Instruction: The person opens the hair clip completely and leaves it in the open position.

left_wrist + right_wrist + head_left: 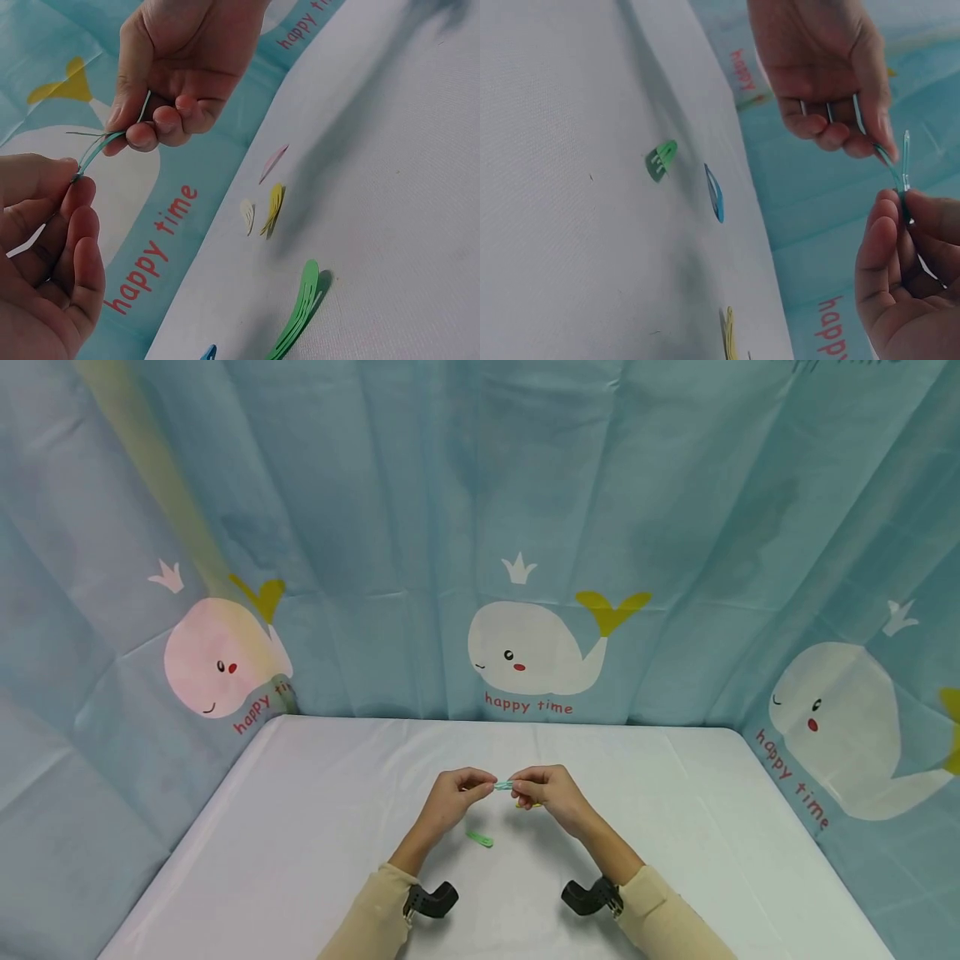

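Both hands are raised a little above the white table (315,827) and pinch one thin teal hair clip (504,785) between them. My left hand (478,783) holds its left end with thumb and forefinger. My right hand (522,790) pinches the other end. In the left wrist view the left hand (71,187) is at the bottom left, the right hand (139,131) is above it, and the teal clip (94,154) spans the gap. The right wrist view shows the teal clip (896,161) between the right hand (900,206) below and the left hand (855,139) above.
Loose clips lie on the table under the hands: a green clip (480,838), a yellow clip (274,208), a pink clip (274,161), a white clip (247,215) and a blue clip (715,193). A whale-print curtain (525,652) surrounds the table on three sides.
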### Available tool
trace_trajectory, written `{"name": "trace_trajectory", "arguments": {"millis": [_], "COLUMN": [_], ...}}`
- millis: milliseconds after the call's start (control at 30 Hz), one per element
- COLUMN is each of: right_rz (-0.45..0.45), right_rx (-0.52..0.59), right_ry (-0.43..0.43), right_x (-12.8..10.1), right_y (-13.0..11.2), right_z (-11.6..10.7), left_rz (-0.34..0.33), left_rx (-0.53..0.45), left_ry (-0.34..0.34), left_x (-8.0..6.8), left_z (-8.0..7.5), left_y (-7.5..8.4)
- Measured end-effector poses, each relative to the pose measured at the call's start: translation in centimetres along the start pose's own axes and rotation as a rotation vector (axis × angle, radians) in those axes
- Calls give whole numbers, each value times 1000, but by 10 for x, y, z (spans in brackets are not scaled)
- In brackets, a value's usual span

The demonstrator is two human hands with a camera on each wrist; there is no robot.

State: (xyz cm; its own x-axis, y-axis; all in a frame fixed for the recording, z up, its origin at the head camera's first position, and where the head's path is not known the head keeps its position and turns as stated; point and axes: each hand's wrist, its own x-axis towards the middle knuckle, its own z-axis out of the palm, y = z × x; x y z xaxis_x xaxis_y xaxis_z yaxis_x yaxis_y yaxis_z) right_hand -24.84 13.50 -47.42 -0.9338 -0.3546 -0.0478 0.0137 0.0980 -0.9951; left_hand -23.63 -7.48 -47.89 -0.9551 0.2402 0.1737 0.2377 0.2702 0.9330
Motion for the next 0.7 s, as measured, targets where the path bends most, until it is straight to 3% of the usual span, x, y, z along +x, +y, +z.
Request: {"name": "trace_trajectory", "arguments": {"millis": [400,700], "right_rz": [18,43], "right_rx": [2,12], "right_ry": [35,96], "right_x": [3,8], "right_y": [-3,-1], "right_z": [3,5], "left_rz": [-71,-102], "left_rx": [-20,-34], "left_ry": [61,49], "left_x": [3,5], "left_z": [3,-3], "left_y": [-2,-2]}}
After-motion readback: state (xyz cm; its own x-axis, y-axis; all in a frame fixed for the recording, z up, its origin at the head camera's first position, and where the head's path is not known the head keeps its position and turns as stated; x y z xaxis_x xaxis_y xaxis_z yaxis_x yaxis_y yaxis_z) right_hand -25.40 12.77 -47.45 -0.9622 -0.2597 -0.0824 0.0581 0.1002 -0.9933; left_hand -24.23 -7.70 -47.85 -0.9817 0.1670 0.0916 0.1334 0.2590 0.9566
